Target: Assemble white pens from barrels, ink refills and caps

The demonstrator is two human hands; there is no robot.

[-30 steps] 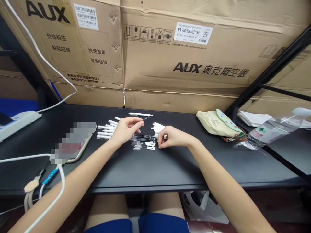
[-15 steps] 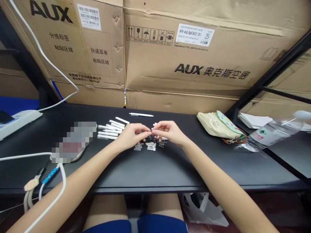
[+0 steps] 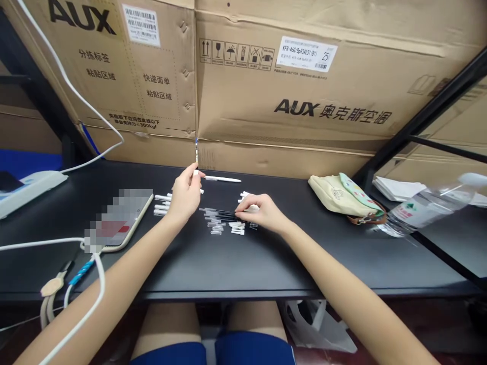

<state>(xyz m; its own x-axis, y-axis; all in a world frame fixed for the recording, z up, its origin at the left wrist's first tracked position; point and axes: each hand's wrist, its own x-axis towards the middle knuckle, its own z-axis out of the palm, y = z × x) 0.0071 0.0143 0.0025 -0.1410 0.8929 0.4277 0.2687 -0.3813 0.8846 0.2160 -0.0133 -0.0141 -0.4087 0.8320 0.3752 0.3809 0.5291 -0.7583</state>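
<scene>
While your left hand (image 3: 185, 195) pinches a white piece (image 3: 196, 173), rest your right hand (image 3: 262, 212), hold unclear, lightly by the refills (image 3: 216, 214).

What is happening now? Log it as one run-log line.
left hand: raised, pinching white pen part | right hand: at black pen refills | nearby: white pen

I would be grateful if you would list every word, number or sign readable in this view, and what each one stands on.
"AUX 奥克斯空调" on the right cardboard carton
"AUX", "分拣标签" and "快递面单" on the left cardboard carton
"KFR-46G/BpR3AES1(B1)" and "25" on the white label
The water bottle's label is too small to read.
</scene>
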